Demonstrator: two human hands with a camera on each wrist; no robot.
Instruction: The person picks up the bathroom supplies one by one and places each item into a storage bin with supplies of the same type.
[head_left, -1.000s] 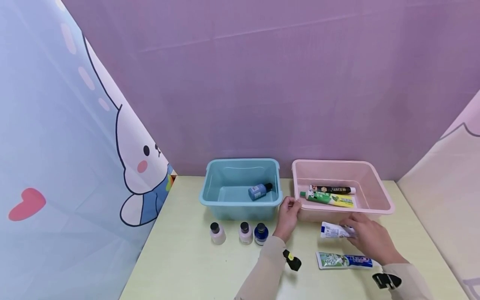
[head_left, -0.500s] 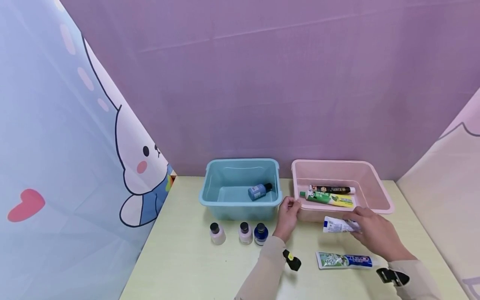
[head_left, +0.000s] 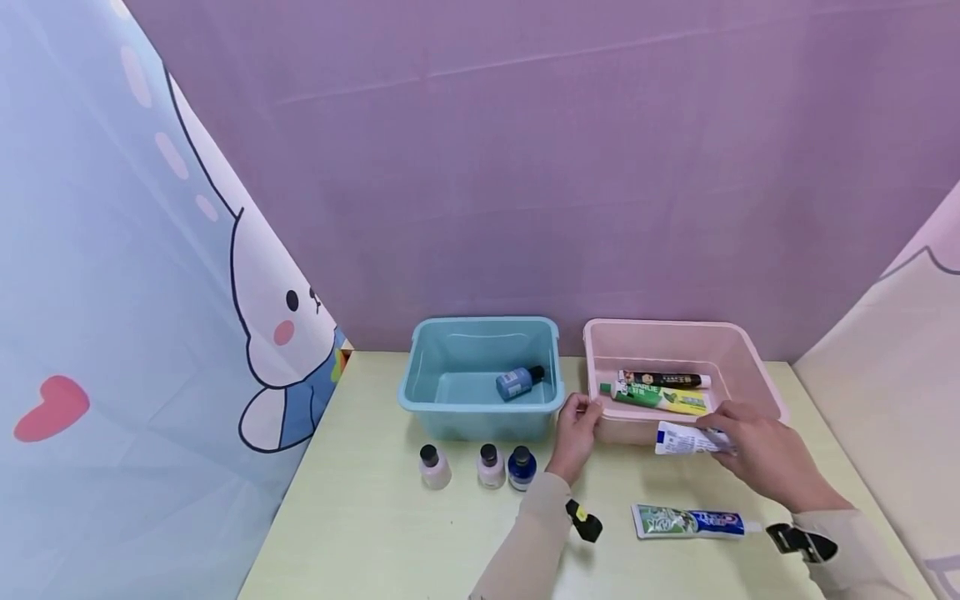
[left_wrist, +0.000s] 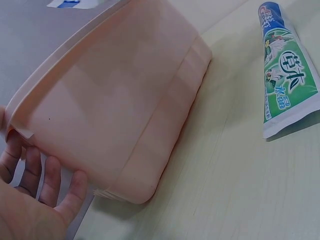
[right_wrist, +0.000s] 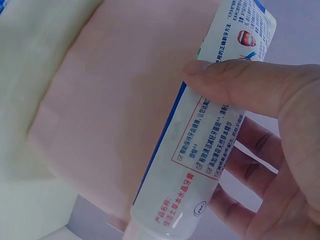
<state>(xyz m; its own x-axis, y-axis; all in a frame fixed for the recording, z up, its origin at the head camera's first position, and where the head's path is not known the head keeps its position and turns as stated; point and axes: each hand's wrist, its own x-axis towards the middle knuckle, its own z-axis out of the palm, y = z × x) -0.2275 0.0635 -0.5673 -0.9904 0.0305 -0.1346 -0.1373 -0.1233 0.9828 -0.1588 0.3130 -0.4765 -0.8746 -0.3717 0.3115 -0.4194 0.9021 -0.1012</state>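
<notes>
My right hand [head_left: 768,454] pinches a white toothpaste tube [head_left: 686,439] between thumb and fingers, held up in front of the pink bin's near wall. Printed text on the tube [right_wrist: 195,145] faces the right wrist camera. My left hand [head_left: 576,437] grips the front left corner of the pink bin [head_left: 675,332]; in the left wrist view its fingers [left_wrist: 50,180] curl under the rim. Inside the bin lie a green and yellow toothpaste tube [head_left: 652,397] and a black one [head_left: 667,380]. A green and blue toothpaste tube [head_left: 690,522] lies flat on the table below my right hand.
To the left stands a teal bin [head_left: 480,425] with a blue bottle [head_left: 517,383] lying in it. Before it, two pale pink bottles, one farther left [head_left: 435,468], and a dark blue bottle [head_left: 522,468] stand upright on the table [head_left: 375,533]. A purple cloth [head_left: 480,167] hangs behind.
My right hand has lifted the white tube and carried it slightly right and up, toward the pink bin's front rim. The left hand stays on the bin's corner.
</notes>
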